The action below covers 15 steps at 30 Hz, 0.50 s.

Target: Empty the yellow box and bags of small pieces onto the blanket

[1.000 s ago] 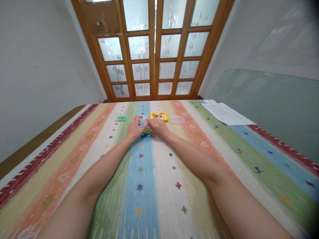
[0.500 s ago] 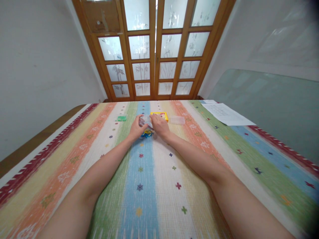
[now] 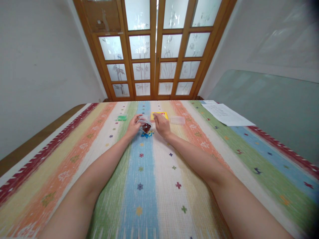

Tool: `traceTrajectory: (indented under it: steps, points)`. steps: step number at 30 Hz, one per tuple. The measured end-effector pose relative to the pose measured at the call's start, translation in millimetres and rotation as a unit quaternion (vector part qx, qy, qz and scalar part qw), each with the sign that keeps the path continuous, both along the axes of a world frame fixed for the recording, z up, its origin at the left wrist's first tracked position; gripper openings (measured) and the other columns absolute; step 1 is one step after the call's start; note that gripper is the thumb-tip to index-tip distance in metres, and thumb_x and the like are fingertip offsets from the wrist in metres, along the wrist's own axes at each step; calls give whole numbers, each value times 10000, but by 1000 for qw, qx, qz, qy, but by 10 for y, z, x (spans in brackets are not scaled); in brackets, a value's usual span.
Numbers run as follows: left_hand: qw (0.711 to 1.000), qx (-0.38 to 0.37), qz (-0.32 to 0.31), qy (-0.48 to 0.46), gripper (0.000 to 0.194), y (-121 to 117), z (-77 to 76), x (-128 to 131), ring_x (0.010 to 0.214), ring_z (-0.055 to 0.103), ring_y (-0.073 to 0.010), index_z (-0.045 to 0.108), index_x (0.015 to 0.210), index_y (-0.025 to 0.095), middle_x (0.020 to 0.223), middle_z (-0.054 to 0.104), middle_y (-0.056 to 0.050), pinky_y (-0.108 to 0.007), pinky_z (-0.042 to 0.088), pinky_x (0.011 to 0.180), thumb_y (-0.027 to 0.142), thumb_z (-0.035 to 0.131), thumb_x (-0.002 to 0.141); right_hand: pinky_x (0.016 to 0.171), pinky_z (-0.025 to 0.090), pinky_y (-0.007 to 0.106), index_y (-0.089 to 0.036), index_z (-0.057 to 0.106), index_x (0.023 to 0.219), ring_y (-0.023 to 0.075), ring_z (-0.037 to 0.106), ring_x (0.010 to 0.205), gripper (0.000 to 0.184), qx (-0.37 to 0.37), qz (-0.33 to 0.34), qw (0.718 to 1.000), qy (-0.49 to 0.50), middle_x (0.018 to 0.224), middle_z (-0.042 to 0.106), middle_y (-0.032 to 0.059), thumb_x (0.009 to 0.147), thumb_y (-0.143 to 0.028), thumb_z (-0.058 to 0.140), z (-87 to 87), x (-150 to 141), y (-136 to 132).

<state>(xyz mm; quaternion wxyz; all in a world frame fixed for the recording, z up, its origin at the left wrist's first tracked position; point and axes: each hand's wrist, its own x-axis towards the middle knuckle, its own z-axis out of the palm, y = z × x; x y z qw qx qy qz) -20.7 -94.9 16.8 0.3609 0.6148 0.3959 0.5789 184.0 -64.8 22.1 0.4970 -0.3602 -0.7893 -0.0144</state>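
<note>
Striped tablecloth point(image 3: 156, 205): my left hand point(image 3: 134, 126) pinches a clear container point(image 3: 142, 119), dark-red contents point(image 3: 146, 127) inside, blue pieces point(image 3: 144, 135) lying outside; my right hand point(image 3: 161, 124) curls, its hold I cannot tell

Illegible print (yellow box point(image 3: 164, 116), paper point(image 3: 225, 115))

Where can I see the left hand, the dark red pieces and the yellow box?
Left hand point(image 3: 134, 127): head view, back of hand.
Dark red pieces point(image 3: 146, 128): head view, cluster's middle.
Yellow box point(image 3: 164, 116): head view, uncovered top.
</note>
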Motion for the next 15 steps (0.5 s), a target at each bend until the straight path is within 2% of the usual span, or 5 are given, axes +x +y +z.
traceTrajectory:
  steps: [5, 9, 12, 15]
  points:
    - [998, -18, 6, -65, 514, 0, 50, 7, 951, 745, -198, 594, 1247, 197, 1193, 702, -93, -423, 602, 929, 196, 591, 734, 987, 535, 416, -214, 639, 1333, 269, 665, 1117, 401, 14, 18, 1000, -2, 1176, 722, 136, 1113, -309, 317, 29, 6, -50]
    - [995, -28, 8, -97, 511, 41, 63, -58, 866, 749, -189, 619, 1219, 204, 1097, 732, -66, -416, 613, 890, 216, 638, 709, 967, 537, 381, -201, 631, 1368, 261, 669, 1071, 406, 35, 43, 995, -85, 1101, 718, 139, 1116, -321, 336, 46, 10, -122]
    - [994, -24, 31, -106, 415, 85, 62, -114, 820, 732, -187, 661, 1098, 193, 1020, 752, -56, -402, 614, 852, 233, 655, 686, 918, 543, 347, -198, 620, 1403, 246, 676, 1001, 400, 38, 53, 989, -133, 1046, 715, 128, 1112, -327, 378, 37, -2, -165]
    - [992, -4, 60, -108, 336, 118, 73, -138, 842, 722, -200, 688, 998, 192, 966, 768, -53, -392, 600, 845, 226, 656, 666, 890, 545, 336, -202, 610, 1425, 239, 675, 998, 408, 45, 65, 983, -163, 1093, 719, 131, 1113, -336, 384, 39, 5, -181]
